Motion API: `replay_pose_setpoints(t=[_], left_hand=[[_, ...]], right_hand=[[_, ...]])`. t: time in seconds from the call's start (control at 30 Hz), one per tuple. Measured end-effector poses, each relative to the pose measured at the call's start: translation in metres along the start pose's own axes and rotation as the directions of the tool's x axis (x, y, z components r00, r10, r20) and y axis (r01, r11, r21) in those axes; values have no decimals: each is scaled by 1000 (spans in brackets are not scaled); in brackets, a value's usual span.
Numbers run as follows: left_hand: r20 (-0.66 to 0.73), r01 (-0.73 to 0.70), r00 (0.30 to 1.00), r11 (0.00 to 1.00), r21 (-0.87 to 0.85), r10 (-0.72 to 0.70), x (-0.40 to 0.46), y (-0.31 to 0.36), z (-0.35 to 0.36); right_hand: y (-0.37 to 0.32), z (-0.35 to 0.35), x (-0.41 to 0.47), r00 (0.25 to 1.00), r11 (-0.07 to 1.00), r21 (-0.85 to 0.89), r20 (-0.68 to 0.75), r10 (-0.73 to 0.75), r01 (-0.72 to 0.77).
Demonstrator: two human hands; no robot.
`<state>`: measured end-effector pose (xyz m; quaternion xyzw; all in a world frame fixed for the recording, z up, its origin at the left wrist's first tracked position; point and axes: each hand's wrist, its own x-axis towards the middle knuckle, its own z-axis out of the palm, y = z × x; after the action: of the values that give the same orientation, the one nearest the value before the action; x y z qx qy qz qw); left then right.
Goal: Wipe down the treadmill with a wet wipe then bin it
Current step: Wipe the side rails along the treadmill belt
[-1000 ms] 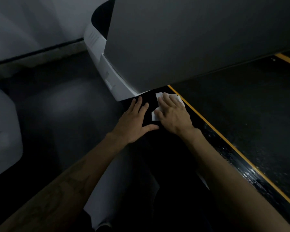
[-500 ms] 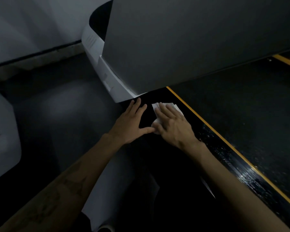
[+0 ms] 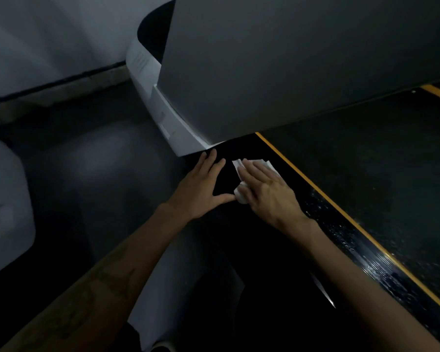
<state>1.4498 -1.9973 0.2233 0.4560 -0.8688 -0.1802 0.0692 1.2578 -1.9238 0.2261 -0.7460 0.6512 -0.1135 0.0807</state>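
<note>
My right hand presses the wet wipe flat-fingered on the treadmill's black side rail; my left hand rests open beside it. Wiping is underway, I judge; binning remains.

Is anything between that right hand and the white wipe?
Nothing visible. The right hand lies flat directly on the wet wipe, pressing it onto the black side rail. The left hand rests beside it.

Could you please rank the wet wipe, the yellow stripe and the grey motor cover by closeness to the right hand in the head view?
From the right hand:
1. Wet wipe, pressed flat beneath its fingers.
2. Yellow stripe, just to its right.
3. Grey motor cover, ahead and above.
</note>
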Motion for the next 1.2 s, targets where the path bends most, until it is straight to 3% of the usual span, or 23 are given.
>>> replay_pose_setpoints(t=[0.13,0.3,0.37,0.53,0.73,0.83,0.97,1.2], left_hand=[[-2,13,1000,1000,-28,-13,0,1,0],[10,10,1000,1000,-25,-9,-1,1,0],[12,3,1000,1000,-10,-2,0,0,1],[12,14,1000,999,-31,-14,1,1,0],[17,-1,1000,1000,13,0,0,-2,0],[15,2,1000,1000,24,-2,1,-2,1],[0,-3,1000,999,40,3,1,1,0],[2,-13,1000,998,65,13,1,-2,0]], right_hand=[[-8,7,26,997,997,-58,-70,46,-50],[-18,5,12,981,961,-240,-99,-165,138],[-13,1,2,981,982,-166,-153,-119,93],[-14,7,22,992,988,-152,-111,-53,36],[-13,1,-4,980,985,-117,-140,-140,124],[-2,-4,-6,985,993,-56,-134,-109,103],[-17,1,16,991,988,-115,-73,-114,105],[-13,1,-18,982,994,-41,-156,-105,100]])
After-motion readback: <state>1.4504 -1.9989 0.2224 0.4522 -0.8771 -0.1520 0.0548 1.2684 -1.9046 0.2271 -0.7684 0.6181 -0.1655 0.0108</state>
